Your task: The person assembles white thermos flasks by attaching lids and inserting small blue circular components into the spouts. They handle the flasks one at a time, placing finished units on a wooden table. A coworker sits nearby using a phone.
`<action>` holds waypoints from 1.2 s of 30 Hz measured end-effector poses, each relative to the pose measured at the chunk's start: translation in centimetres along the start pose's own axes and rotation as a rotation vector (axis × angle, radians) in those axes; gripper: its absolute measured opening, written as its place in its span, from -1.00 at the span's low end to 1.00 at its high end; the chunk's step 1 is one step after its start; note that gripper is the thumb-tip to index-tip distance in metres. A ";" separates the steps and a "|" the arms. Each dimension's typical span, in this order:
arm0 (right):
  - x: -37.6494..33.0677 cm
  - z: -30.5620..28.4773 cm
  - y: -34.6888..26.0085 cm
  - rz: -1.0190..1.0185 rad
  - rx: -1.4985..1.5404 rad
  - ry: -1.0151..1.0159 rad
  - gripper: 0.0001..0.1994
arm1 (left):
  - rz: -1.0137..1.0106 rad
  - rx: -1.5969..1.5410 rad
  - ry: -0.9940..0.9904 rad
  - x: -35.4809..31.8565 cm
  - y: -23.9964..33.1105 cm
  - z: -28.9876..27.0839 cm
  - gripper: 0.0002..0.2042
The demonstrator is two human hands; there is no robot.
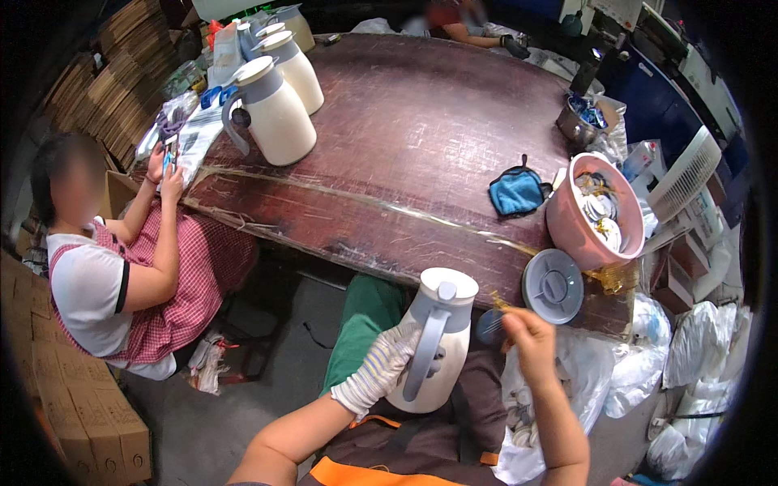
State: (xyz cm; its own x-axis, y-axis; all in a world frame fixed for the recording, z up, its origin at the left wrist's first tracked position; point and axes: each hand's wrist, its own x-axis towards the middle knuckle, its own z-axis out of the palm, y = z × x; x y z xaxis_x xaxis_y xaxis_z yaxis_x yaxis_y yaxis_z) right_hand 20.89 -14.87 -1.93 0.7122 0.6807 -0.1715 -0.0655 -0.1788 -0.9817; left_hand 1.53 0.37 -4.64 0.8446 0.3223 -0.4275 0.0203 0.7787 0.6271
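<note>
A cream vacuum jug (442,356) with a grey collar and handle stands tilted on my lap. My left hand (379,368), in a striped knit glove, is closed on the jug's side by the handle; its fingertips are partly hidden. To the right of the jug's top, my bare right hand (531,340) pinches a thin gold cord (498,303). A bluish, see-through round shape (489,326) hangs just below the cord, too blurred to name. On the table edge beyond this hand lies a round grey lid-like disc (553,285).
A pink bucket (567,223) holds round tags and gold cords. Near it lie a blue pouch (519,192) and a metal pot (577,128). More jugs (279,121) stand at the table's (405,121) far left. A seated person (146,275) holds a phone; cartons (89,405) are stacked behind.
</note>
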 end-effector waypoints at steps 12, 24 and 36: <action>-2.4 5.6 0.5 -0.007 0.322 -0.108 -0.78 | 0.233 0.236 0.132 -0.8 0.3 0.1 -0.81; -2.4 4.8 1.1 0.102 0.791 -0.383 -0.66 | 0.584 0.173 0.495 -0.8 0.8 0.8 -0.82; 0.6 7.8 -4.3 -0.661 -0.409 -0.311 -0.48 | 0.718 0.557 0.185 -2.2 2.8 2.3 -0.72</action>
State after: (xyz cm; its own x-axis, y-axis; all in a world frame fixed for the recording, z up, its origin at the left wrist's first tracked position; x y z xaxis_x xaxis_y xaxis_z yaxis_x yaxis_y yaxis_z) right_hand 16.16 -8.21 1.55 0.2857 0.8902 0.3549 0.5996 0.1229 -0.7908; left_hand 0.98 0.64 -0.48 0.6562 0.7454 0.1172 -0.1795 0.0034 0.9837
